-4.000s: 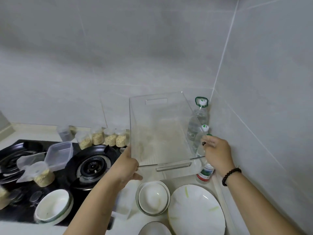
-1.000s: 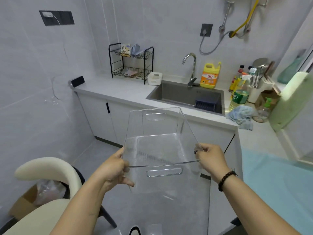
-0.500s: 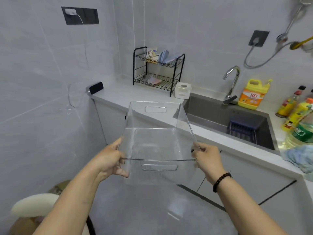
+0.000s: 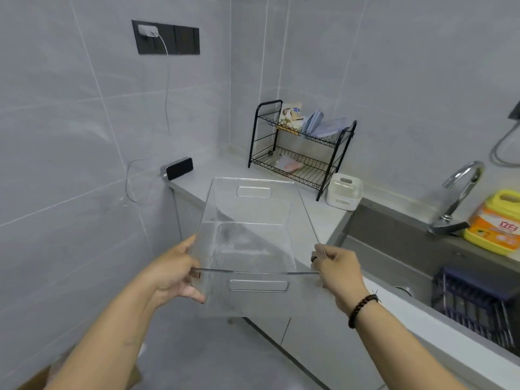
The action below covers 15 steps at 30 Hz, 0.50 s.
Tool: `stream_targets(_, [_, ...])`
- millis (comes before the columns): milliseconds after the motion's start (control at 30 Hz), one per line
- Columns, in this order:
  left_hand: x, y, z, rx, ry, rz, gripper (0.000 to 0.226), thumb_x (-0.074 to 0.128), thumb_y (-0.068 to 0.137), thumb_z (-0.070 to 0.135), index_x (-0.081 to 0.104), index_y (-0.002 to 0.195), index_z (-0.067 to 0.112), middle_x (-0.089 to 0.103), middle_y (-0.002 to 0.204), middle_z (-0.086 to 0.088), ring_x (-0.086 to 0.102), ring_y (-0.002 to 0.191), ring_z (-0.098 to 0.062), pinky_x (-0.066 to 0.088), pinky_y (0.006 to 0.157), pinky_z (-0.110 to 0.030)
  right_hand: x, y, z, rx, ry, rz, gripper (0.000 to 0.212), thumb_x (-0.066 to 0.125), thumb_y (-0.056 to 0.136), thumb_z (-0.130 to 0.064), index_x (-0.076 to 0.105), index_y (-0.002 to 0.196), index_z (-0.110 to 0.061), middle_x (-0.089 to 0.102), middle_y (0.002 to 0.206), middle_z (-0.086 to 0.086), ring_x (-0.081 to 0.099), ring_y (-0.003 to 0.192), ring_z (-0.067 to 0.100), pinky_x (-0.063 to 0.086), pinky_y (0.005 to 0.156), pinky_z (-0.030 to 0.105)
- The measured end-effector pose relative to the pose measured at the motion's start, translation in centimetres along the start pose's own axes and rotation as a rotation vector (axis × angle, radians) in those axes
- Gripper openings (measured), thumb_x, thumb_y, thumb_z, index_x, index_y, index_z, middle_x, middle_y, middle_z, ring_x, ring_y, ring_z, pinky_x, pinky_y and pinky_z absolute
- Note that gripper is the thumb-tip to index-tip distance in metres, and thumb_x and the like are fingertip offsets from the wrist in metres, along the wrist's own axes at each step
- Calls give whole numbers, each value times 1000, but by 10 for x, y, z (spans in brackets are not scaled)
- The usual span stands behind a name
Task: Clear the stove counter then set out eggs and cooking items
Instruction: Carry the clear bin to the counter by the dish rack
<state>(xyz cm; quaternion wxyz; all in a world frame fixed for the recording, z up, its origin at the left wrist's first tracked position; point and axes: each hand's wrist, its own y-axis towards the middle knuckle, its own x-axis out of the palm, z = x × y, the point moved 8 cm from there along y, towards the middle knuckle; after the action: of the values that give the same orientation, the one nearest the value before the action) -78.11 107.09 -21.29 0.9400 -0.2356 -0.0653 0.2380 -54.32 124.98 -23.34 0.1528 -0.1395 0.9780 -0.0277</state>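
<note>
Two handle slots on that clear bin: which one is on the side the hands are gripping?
The lower slot, just under the near rim of the clear bin, between the left hand and right hand. The other slot sits on the far wall.

I see: bin [image 4: 253, 249] clear glossy plastic, smudged | rack [image 4: 301, 153] black wire metal | faucet [image 4: 461, 190] shiny chrome | table [image 4: 318, 212] matt grey

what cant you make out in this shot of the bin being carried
Head view only:
- Sink basin: right part cut off by the frame edge.
- Items on the black rack: too small to identify.
- Left hand and right hand fingertips: blurred behind the clear bin walls.
</note>
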Motion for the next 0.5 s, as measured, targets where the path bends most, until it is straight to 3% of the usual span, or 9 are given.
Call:
stream_targets(133, [-4, 62, 36, -8, -22, 17, 65, 37, 92, -16, 49, 134, 33, 70, 109, -13, 70, 82, -30, 57, 69, -61, 17, 80, -12, 14, 8, -37, 19, 52, 76, 3, 43, 65, -10, 39, 82, 0, 32, 75, 17, 29, 62, 33])
stream_targets(200, [-5, 88, 54, -5, -38, 34, 64, 36, 92, -16, 47, 137, 29, 71, 99, -11, 70, 71, -25, 54, 74, -64, 27, 117, -22, 13, 13, -72, 27, 50, 77, 6, 32, 60, -7, 36, 78, 3, 31, 74, 18, 29, 60, 33])
stream_targets(233, [-6, 103, 64, -11, -45, 56, 61, 36, 93, -16, 47, 135, 27, 72, 84, -7, 68, 61, -19, 53, 77, -65, 35, 138, -28, 1, 13, -93, 32, 48, 77, 7, 29, 59, -11, 32, 75, 6, 28, 73, 20, 29, 60, 33])
stream_targets(300, [-10, 123, 79, -23, -55, 114, 60, 35, 93, -16, 44, 134, 27, 64, 59, 1, 59, 40, -10, 52, 77, -64, 47, 170, -36, -19, -5, -102, 28, 49, 78, 6, 37, 60, -12, 34, 77, 5, 30, 74, 19, 30, 60, 33])
stream_targets(400, [-19, 154, 95, -34, -73, 122, 67, 35, 94, -16, 39, 142, 29, 65, 65, 1, 57, 37, -9, 54, 71, -59, 69, 209, -36, -6, 8, -115, 23, 49, 78, 5, 32, 63, -1, 31, 75, 6, 27, 74, 23, 26, 62, 35])
stream_targets(500, [-38, 191, 103, -61, -79, 112, 65, 35, 94, -16, 41, 142, 27, 66, 64, 0, 56, 36, -10, 49, 81, -65, 92, 237, -35, 20, 0, -125, 23, 50, 77, 4, 31, 64, 2, 30, 73, 8, 29, 78, 21, 25, 64, 36])
